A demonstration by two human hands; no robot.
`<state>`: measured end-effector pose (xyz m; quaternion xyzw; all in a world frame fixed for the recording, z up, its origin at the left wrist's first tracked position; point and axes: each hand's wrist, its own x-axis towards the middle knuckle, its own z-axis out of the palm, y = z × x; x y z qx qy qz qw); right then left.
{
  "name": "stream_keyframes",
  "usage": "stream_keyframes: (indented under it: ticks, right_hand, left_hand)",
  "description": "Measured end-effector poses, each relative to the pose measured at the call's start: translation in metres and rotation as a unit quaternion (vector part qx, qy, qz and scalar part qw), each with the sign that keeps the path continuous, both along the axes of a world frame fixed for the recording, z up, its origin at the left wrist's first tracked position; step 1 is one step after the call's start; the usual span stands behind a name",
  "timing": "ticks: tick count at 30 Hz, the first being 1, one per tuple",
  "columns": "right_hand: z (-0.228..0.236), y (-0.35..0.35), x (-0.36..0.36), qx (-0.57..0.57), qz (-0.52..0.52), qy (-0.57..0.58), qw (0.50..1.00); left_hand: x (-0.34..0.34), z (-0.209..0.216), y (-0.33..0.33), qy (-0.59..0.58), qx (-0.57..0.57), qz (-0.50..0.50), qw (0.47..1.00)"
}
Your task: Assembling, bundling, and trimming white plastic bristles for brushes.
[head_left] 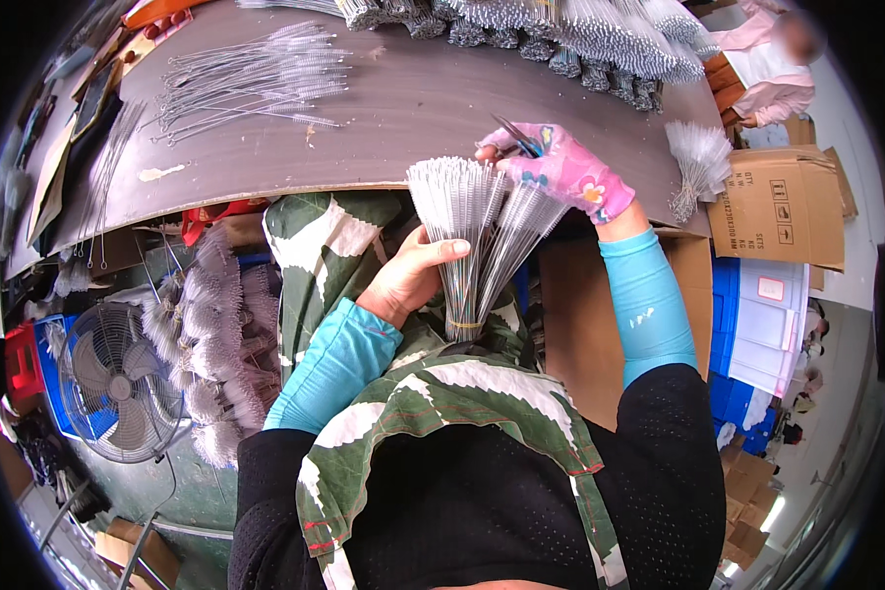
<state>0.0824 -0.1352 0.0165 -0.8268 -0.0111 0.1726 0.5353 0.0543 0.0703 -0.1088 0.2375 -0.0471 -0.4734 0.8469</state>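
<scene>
My left hand [413,272] is closed around a bundle of thin wire brushes [459,211] with white bristles. The bundle stands upright over my lap, its wire ends gathered by a yellowish band near the bottom, and it splits into two clusters at the top. A pink flowered glove covers most of my right hand [565,169], leaving some fingertips bare. That hand grips a slim dark pointed tool [517,136] with blue parts, perhaps snips; the glove hides much of it. Its fingers are at the top of the right-hand cluster.
Loose wire brushes [256,79] lie on the brown table [393,118]; bundles are piled [560,39] at its far edge. A small bunch [696,167] sits near a cardboard box [782,206] on the right. A fan [120,385] stands at left. Another person [767,69] is at far right.
</scene>
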Motion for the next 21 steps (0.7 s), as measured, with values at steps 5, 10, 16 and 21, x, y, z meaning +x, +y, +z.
stream_keyframes:
  ticks: [5, 10, 16, 21]
  right_hand:
    - [-0.006, -0.021, -0.012, 0.062, -0.005, -0.002, 0.998]
    - [0.001, -0.009, -0.015, 0.066, 0.008, -0.003, 0.998]
    - [-0.001, -0.012, -0.017, 0.108, 0.010, 0.019, 0.994]
    - [-0.002, -0.011, -0.021, 0.139, -0.018, 0.008, 0.990]
  left_hand:
    - [0.002, -0.003, 0.001, 0.019, -0.027, -0.025, 0.999]
    - [0.001, -0.008, 0.001, 0.019, -0.015, -0.026, 0.999]
    - [0.000, -0.006, -0.003, 0.009, 0.019, -0.014, 1.000]
    - [0.000, -0.004, -0.005, -0.014, 0.032, -0.008, 0.999]
